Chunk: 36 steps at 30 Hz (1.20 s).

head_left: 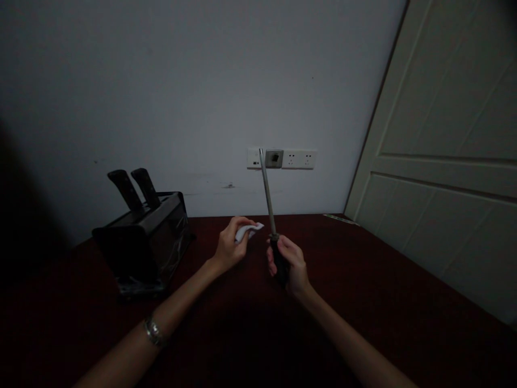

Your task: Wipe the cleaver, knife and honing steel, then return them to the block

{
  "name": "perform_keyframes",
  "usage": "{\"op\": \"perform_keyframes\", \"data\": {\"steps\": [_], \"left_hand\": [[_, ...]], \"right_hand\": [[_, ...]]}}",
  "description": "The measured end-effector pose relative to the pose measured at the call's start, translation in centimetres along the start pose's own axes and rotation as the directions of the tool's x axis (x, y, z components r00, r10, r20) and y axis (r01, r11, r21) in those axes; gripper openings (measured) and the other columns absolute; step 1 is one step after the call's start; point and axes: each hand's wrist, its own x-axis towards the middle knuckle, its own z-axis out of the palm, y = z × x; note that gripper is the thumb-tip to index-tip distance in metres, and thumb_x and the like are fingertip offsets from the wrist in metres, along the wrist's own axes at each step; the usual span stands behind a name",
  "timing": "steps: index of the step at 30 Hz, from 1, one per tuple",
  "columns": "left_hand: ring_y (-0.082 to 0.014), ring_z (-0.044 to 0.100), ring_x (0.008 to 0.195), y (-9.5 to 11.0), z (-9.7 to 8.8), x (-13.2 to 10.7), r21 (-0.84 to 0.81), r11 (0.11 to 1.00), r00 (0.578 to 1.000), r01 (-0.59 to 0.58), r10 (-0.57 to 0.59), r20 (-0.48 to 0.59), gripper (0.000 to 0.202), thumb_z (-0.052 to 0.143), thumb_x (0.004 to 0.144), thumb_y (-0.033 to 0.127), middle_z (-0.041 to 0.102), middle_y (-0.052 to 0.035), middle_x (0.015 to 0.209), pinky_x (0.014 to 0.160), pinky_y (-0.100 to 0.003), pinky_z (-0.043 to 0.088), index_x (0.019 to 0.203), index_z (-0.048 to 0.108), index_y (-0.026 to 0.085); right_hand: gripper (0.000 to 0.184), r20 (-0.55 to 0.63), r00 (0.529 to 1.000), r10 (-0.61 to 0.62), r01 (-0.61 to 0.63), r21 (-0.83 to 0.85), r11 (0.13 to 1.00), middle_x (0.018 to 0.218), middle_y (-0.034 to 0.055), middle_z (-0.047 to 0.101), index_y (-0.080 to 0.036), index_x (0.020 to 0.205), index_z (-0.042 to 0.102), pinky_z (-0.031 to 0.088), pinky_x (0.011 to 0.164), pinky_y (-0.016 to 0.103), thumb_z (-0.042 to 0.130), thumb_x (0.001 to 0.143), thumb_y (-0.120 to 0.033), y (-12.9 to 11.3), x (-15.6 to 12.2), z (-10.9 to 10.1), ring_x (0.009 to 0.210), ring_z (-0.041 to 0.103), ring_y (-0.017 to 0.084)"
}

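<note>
My right hand (291, 265) is wrapped round the black handle of a honing steel (267, 194), whose metal rod points upward and leans slightly left. Just left of it, my left hand (233, 245) pinches a folded white cloth or tissue (244, 231) between thumb and fingers. The cloth is apart from the rod, near the level of its lower end. Farther left stands a black knife block (141, 240) with two black-handled knives (135, 189) upright in its slots; their blades are hidden inside.
The dark red tabletop (242, 323) meets a pale wall (194, 97) at the back. Wall sockets (299, 159) sit behind the rod's tip. A white panelled door (440, 140) rises at the right, and a thin patterned strip (341, 219) lies near the back right edge.
</note>
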Motion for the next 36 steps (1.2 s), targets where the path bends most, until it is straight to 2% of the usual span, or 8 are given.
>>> {"op": "perform_keyframes", "data": {"steps": [4, 10, 13, 20, 25, 30, 32, 36], "left_hand": [[-0.0141, 0.059, 0.086, 1.1, -0.3, 0.4, -0.018, 0.990, 0.990, -0.140, 0.139, -0.030, 0.027, 0.050, 0.077, 0.006, 0.060, -0.0049, 0.091, 0.077, -0.028, 0.048, 0.101, 0.047, 0.018], [-0.0188, 0.053, 0.095, 1.7, -0.1, 0.4, -0.013, 0.937, 0.918, -0.350, 0.345, 0.197, 0.037, 0.048, 0.074, 0.004, 0.057, -0.0097, 0.098, 0.081, -0.036, 0.046, 0.109, 0.046, 0.015], [-0.0192, 0.052, 0.092, 1.7, 0.0, 0.4, -0.014, 0.936, 0.904, -0.353, 0.345, 0.252, 0.033, 0.048, 0.074, 0.006, 0.056, -0.0101, 0.095, 0.079, -0.037, 0.047, 0.106, 0.046, 0.014], [-0.0168, 0.052, 0.086, 1.4, 0.1, 0.3, -0.056, 0.951, 0.912, -0.305, 0.308, 0.271, 0.030, 0.044, 0.073, 0.001, 0.055, -0.0082, 0.089, 0.075, -0.033, 0.047, 0.100, 0.046, 0.014], [-0.0155, 0.054, 0.085, -0.1, -0.3, 0.2, -0.006, 0.967, 0.929, -0.255, 0.246, 0.275, 0.028, 0.042, 0.075, 0.000, 0.055, -0.0071, 0.089, 0.075, -0.032, 0.047, 0.098, 0.048, 0.014], [-0.0138, 0.056, 0.084, -0.2, -0.8, 0.5, 0.021, 0.984, 0.981, -0.179, 0.178, 0.073, 0.026, 0.047, 0.077, 0.003, 0.056, -0.0061, 0.089, 0.074, -0.029, 0.048, 0.100, 0.049, 0.015], [-0.0146, 0.056, 0.086, 0.5, -0.7, 0.6, 0.002, 0.972, 0.969, -0.236, 0.236, 0.070, 0.029, 0.047, 0.076, 0.002, 0.057, -0.0067, 0.091, 0.076, -0.031, 0.048, 0.102, 0.049, 0.015], [-0.0191, 0.053, 0.095, 1.9, -0.1, 0.4, -0.032, 0.917, 0.890, -0.397, 0.393, 0.231, 0.035, 0.047, 0.074, 0.005, 0.058, -0.0103, 0.097, 0.080, -0.037, 0.047, 0.109, 0.047, 0.014]], "right_hand": [[0.025, -0.043, 0.999, 0.007, -0.009, -0.054, 0.998, 0.058, -0.0033, 0.052, -0.016, 0.077, 0.053, 0.030, 0.034, 0.017, 0.058, 0.075, -0.041, 1.5, 0.3, -0.1, 0.037, 0.043, 0.005], [0.024, -0.062, 0.997, -0.038, 0.033, -0.082, 0.996, 0.059, -0.0041, 0.048, -0.018, 0.077, 0.053, 0.034, 0.044, 0.018, 0.055, 0.078, -0.042, 3.5, 0.7, -0.6, 0.047, 0.044, 0.006], [0.023, -0.095, 0.994, -0.045, 0.039, -0.067, 0.997, 0.061, -0.0042, 0.047, -0.018, 0.083, 0.055, 0.032, 0.044, 0.018, 0.057, 0.077, -0.040, 3.3, 0.6, -0.8, 0.048, 0.042, 0.006], [0.023, -0.078, 0.997, -0.019, 0.018, -0.015, 1.000, 0.057, -0.0028, 0.047, -0.015, 0.069, 0.054, 0.026, 0.040, 0.019, 0.055, 0.077, -0.037, 2.3, 0.2, -0.9, 0.042, 0.039, 0.005], [0.024, -0.068, 0.998, 0.017, -0.012, 0.066, 0.998, 0.054, -0.0026, 0.048, -0.013, 0.079, 0.059, 0.026, 0.038, 0.019, 0.053, 0.076, -0.036, 1.7, 0.3, -0.9, 0.039, 0.037, 0.005], [0.025, -0.088, 0.995, 0.038, -0.029, 0.100, 0.995, 0.052, -0.0024, 0.049, -0.012, 0.079, 0.060, 0.025, 0.036, 0.019, 0.055, 0.075, -0.036, 1.9, 0.5, -1.1, 0.037, 0.037, 0.005], [0.026, -0.095, 0.994, 0.053, -0.045, 0.088, 0.995, 0.051, -0.0024, 0.049, -0.012, 0.078, 0.060, 0.025, 0.035, 0.019, 0.055, 0.074, -0.038, 2.2, 0.4, -1.1, 0.036, 0.036, 0.005], [0.029, -0.097, 0.995, 0.017, -0.018, -0.004, 1.000, 0.049, -0.0014, 0.050, -0.014, 0.065, 0.055, 0.025, 0.034, 0.019, 0.054, 0.075, -0.041, 2.5, 0.1, -1.0, 0.034, 0.037, 0.006]]}}
